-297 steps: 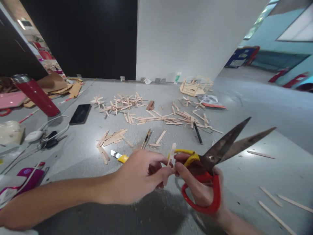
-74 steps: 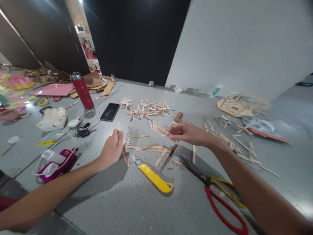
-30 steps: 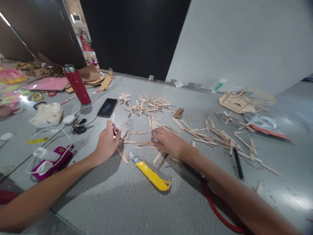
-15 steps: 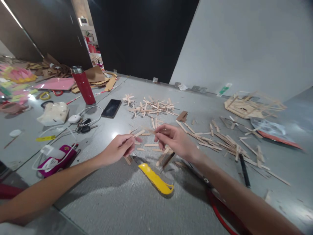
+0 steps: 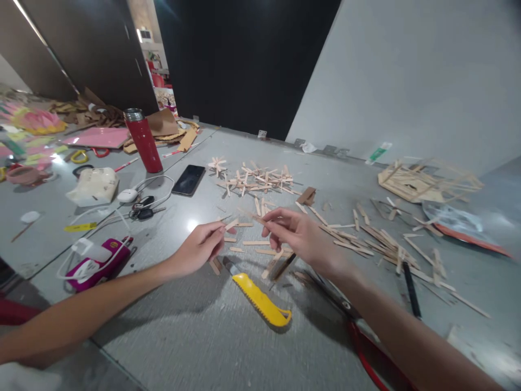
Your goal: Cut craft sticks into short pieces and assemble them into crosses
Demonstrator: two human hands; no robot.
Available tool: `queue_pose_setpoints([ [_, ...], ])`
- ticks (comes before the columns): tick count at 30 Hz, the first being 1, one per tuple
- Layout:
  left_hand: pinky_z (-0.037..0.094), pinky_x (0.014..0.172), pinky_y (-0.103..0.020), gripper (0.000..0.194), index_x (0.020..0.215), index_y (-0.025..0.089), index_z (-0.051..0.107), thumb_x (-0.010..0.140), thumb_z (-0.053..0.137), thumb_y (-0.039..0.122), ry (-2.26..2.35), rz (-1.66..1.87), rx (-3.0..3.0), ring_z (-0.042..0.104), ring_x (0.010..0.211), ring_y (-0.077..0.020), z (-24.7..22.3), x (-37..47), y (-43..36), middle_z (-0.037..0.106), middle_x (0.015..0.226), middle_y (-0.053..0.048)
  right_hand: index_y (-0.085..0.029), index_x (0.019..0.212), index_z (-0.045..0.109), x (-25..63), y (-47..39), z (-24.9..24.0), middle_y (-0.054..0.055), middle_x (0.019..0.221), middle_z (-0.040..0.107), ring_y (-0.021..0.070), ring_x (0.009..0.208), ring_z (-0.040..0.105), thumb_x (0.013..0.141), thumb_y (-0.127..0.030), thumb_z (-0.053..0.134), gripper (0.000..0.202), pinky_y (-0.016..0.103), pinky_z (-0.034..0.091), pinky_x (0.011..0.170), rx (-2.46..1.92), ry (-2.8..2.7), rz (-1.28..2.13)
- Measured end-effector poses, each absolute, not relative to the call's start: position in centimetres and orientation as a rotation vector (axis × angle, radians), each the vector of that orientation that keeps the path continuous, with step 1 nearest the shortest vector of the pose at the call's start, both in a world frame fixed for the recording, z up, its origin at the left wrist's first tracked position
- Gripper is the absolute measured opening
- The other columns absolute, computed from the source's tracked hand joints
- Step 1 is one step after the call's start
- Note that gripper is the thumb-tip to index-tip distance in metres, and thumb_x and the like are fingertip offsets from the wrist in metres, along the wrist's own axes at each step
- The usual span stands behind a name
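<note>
My left hand point(image 5: 204, 245) pinches a short wooden craft stick point(image 5: 231, 224) between thumb and fingers. Facing it, my right hand point(image 5: 293, 234) is closed on another thin wooden stick point(image 5: 258, 218), whose tip is blurred. The two sticks are a small gap apart. Below the hands lies a yellow utility knife point(image 5: 260, 300) with its blade pointing to the upper left. Loose craft sticks point(image 5: 260, 243) lie flat between and under the hands. Red-handled scissors point(image 5: 358, 347) are partly hidden beneath my right forearm.
A pile of crossed sticks point(image 5: 260, 179) lies ahead, with more sticks point(image 5: 382, 244) and a black pen-like tool point(image 5: 412, 290) to the right. A stick-built frame point(image 5: 407, 187) stands far right. At left are a phone point(image 5: 189, 180), red bottle point(image 5: 143, 142), keys point(image 5: 145, 213) and purple power strip point(image 5: 100, 264).
The whole scene has shifted slightly right in view. Both hands keep their pinches, and the stick in my right hand has moved a little. Nothing has been let go.
</note>
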State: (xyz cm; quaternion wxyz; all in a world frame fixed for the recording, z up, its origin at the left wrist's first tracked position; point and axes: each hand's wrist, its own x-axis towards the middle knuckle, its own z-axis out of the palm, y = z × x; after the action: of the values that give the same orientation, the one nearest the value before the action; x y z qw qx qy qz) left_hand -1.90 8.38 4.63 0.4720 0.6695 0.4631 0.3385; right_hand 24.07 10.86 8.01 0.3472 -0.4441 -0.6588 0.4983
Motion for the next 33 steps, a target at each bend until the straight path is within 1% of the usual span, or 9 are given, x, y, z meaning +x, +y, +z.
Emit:
queue_pose_setpoints([
  [3, 0.038, 0.053, -0.021, 0.036, 0.110, 0.013, 0.070, 0.107, 0.042, 0.035, 1.216, 0.846, 1.944, 0.050, 0.055, -0.0116, 4.4, -2.0, 8.3, 0.060, 0.067, 0.002, -0.022, 0.099, 0.063, 24.7, 11.2, 7.7, 0.005, 0.081, 0.078, 0.0164, 0.056, 0.067, 0.095, -0.044, 0.062, 0.023, 0.030, 0.054, 0.055, -1.290, -1.840, 0.948],
  [5, 0.044, 0.057, -0.023, 0.034, 0.107, 0.014, 0.070, 0.108, 0.039, 0.026, 1.194, 0.834, 2.223, 0.057, 0.060, -0.0134, 3.9, -1.7, 7.8, 0.067, 0.075, -0.002, -0.021, 0.108, 0.063, 25.4, 11.9, 7.2, 0.005, 0.084, 0.079, 0.0181, 0.058, 0.071, 0.097, -0.036, 0.056, 0.020, 0.031, 0.054, 0.056, -1.397, -1.861, 0.690],
  [7, 0.051, 0.069, -0.028, 0.028, 0.101, 0.014, 0.070, 0.105, 0.043, 0.020, 1.091, 0.810, 2.366, 0.065, 0.073, -0.0175, 3.0, -1.2, 6.9, 0.072, 0.085, -0.007, -0.021, 0.117, 0.063, 26.2, 12.8, 6.6, 0.005, 0.085, 0.078, 0.0183, 0.055, 0.071, 0.096, -0.027, 0.053, 0.024, 0.031, 0.052, 0.057, -1.469, -1.845, 0.543],
  [10, 0.054, 0.089, -0.035, 0.023, 0.098, 0.015, 0.069, 0.104, 0.047, 0.014, 0.803, 0.721, 2.569, 0.068, 0.094, -0.0228, 2.1, -0.3, 5.1, 0.075, 0.096, -0.011, -0.020, 0.103, 0.070, 27.4, 14.1, 5.8, 0.004, 0.077, 0.076, 0.0173, 0.048, 0.067, 0.092, -0.018, 0.052, 0.021, 0.032, 0.050, 0.058, -1.516, -1.897, 0.449],
  [12, 0.054, 0.085, -0.034, 0.022, 0.102, 0.012, 0.068, 0.105, 0.045, 0.011, 0.621, 0.657, 2.777, 0.067, 0.089, -0.0227, 2.1, 0.1, 4.1, 0.074, 0.092, -0.011, -0.020, 0.092, 0.072, 28.0, 14.6, 5.6, 0.005, 0.077, 0.078, 0.0189, 0.051, 0.068, 0.090, -0.018, 0.053, 0.020, 0.033, 0.050, 0.061, -1.528, -1.943, 0.394],
  [17, 0.048, 0.073, -0.032, 0.024, 0.106, 0.010, 0.067, 0.108, 0.042, 0.010, 0.293, 0.678, 2.973, 0.061, 0.073, -0.0189, 2.8, 0.1, 3.1, 0.071, 0.081, -0.006, -0.020, 0.091, 0.076, 28.2, 14.7, 6.3, 0.009, 0.086, 0.083, 0.0243, 0.065, 0.074, 0.088, -0.026, 0.062, 0.016, 0.035, 0.053, 0.066, -1.538, -1.985, 0.300],
  [26, 0.042, 0.060, -0.034, 0.021, 0.095, 0.008, 0.073, 0.104, 0.055, 0.013, 0.094, 0.723, 3.093, 0.056, 0.062, -0.0165, 3.1, 0.1, 3.0, 0.063, 0.068, -0.001, -0.021, 0.080, 0.075, 27.9, 13.0, 8.8, 0.005, 0.071, 0.080, 0.0223, 0.063, 0.074, 0.091, -0.035, 0.065, 0.020, 0.031, 0.052, 0.062, -1.510, -2.011, 0.264],
  [29, 0.039, 0.056, -0.033, 0.017, 0.095, 0.007, 0.074, 0.103, 0.060, 0.015, 0.042, 0.724, 3.123, 0.056, 0.061, -0.0155, 3.4, 0.3, 2.3, 0.064, 0.069, -0.001, -0.021, 0.083, 0.073, 28.3, 13.3, 8.4, 0.005, 0.070, 0.078, 0.0219, 0.060, 0.074, 0.095, -0.035, 0.061, 0.023, 0.031, 0.051, 0.063, -1.544, -1.966, 0.172],
  [33, 0.041, 0.058, -0.033, 0.013, 0.097, 0.008, 0.073, 0.102, 0.061, 0.014, 0.117, 0.711, 3.167, 0.057, 0.061, -0.0159, 3.3, 0.1, 2.3, 0.064, 0.069, -0.001, -0.020, 0.101, 0.073, 29.4, 14.7, 7.2, 0.006, 0.077, 0.080, 0.0230, 0.059, 0.073, 0.095, -0.024, 0.055, 0.020, 0.034, 0.052, 0.069, -1.606, -1.942, 0.095],
])
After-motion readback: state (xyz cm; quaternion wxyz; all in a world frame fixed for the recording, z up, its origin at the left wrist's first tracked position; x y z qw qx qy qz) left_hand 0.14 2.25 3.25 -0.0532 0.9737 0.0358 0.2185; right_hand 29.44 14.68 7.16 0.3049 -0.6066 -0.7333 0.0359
